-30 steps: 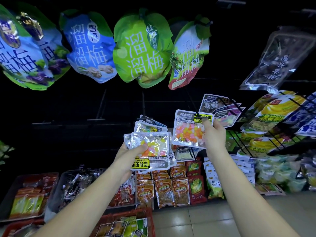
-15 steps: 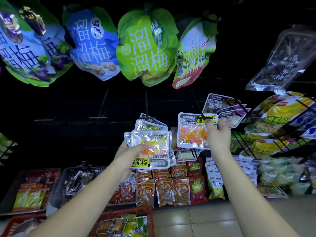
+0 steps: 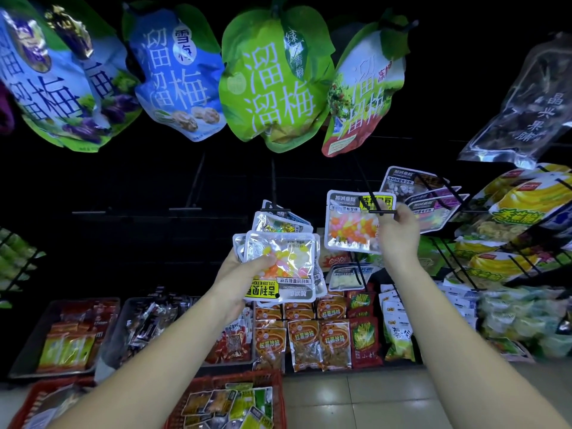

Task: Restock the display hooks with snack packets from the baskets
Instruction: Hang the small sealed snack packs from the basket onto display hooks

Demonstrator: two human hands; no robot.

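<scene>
The left hand point(image 3: 238, 280), at the centre of the frame, has its grip closed on a stack point(image 3: 281, 267) of clear candy packets held upside down, with the thumb across the front one. The packets behind show only as edges, so their number cannot be told. Right of it and a little higher, the right hand point(image 3: 399, 233) pinches the top right corner of one packet point(image 3: 353, 224) of the same kind at the tip of a black hook point(image 3: 382, 213). The fingers cover that corner, so whether the packet is threaded on cannot be told. More packets hang behind the stack, mostly hidden by it.

At the bottom edge a red basket point(image 3: 278, 394) of packets is cut off by the frame. A second basket point(image 3: 28, 400) in the lower left corner is cut off too, partly behind the left forearm. Above it sit two grey trays point(image 3: 31, 345) of snacks. Four large bags point(image 3: 272, 85) hang across the top, the leftmost cut by the edge.
</scene>
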